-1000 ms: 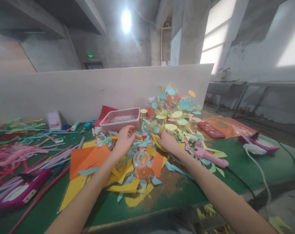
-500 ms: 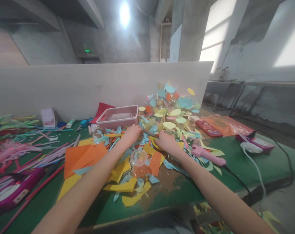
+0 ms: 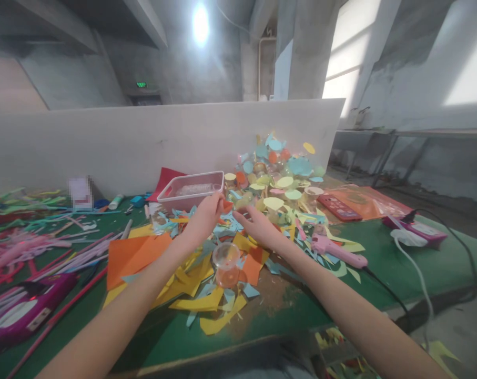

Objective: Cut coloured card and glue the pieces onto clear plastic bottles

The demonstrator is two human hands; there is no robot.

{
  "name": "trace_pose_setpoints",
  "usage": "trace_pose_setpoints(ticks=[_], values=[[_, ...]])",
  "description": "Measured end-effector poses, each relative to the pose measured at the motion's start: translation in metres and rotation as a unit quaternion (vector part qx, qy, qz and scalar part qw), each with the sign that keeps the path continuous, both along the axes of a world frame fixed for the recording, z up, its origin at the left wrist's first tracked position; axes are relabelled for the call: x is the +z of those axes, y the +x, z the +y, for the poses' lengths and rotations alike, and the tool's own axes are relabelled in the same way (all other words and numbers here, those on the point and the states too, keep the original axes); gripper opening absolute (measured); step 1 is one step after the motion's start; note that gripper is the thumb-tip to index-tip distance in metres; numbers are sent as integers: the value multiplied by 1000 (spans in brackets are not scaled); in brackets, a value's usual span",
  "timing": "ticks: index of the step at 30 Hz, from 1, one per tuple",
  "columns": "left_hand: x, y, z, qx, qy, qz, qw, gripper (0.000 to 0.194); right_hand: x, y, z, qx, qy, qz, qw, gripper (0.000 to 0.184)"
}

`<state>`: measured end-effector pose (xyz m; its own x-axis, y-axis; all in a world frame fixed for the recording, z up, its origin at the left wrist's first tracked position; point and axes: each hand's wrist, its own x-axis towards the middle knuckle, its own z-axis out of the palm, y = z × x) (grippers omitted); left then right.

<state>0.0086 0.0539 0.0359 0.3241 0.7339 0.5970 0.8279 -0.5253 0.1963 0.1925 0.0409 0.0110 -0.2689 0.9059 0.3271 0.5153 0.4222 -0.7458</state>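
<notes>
My left hand (image 3: 210, 213) is closed in a pinch on a small orange paper piece (image 3: 226, 207) above the scraps. Just right of it, my right hand (image 3: 257, 225) reaches toward the paper with its fingers apart and nothing visible in them. Below both hands stands a clear plastic cup-like piece (image 3: 226, 258), waisted in the middle, among yellow paper scraps (image 3: 196, 273). Orange paper sheets (image 3: 138, 255) lie left of my left forearm. No scissors show now; my right hand may hide them.
Behind my hands stands a pink basket (image 3: 191, 200). Many paper discs and clear cups (image 3: 281, 168) are heaped at the back right. A pink glue gun (image 3: 338, 251) with a cord lies right, near a red phone (image 3: 338, 207). Pipe cleaners (image 3: 25, 242) cover the left side.
My right hand has let go of the yellow-handled scissors and opened toward my left hand. The orange paper piece now shows in my left fingers.
</notes>
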Motion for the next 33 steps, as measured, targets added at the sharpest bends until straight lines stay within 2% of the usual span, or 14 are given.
trace_pose_setpoints(ticks=[2, 4, 8, 13, 15, 18, 20, 23, 25, 28, 33], values=[[4, 4, -10, -52, 31, 18, 998, 20, -1, -4, -1, 43, -27, 94, 994, 40], [7, 6, -18, -95, 62, 46, 992, 19, -3, -5, 0, 57, -25, 129, 990, 40], [11, 7, -24, -118, 82, 50, 988, 20, -7, -5, 4, 106, -21, 165, 980, 29], [10, 9, -22, -71, 9, -88, 994, 21, -6, -2, 4, 111, -4, 167, 980, 23], [9, 9, -21, -56, -46, -161, 984, 23, -4, -1, 4, 114, -4, 173, 978, 25], [6, 7, -22, -77, -103, -219, 967, 32, -3, 0, 5, 120, -16, 172, 978, 28], [3, 4, -21, -89, -67, -191, 975, 32, -4, 1, 6, 118, -25, 167, 978, 30], [-3, -3, -19, -77, 48, -87, 992, 26, -4, 2, 8, 110, -33, 159, 981, 35], [-8, -7, -18, -67, 94, -26, 993, 29, -4, 3, 8, 101, -40, 153, 982, 36], [-13, -10, -18, -80, 110, 34, 990, 39, -4, 4, 6, 85, -56, 145, 984, 34], [-18, -11, -15, -122, 121, 68, 983, 32, -3, 4, 5, 78, -76, 137, 985, 33]])
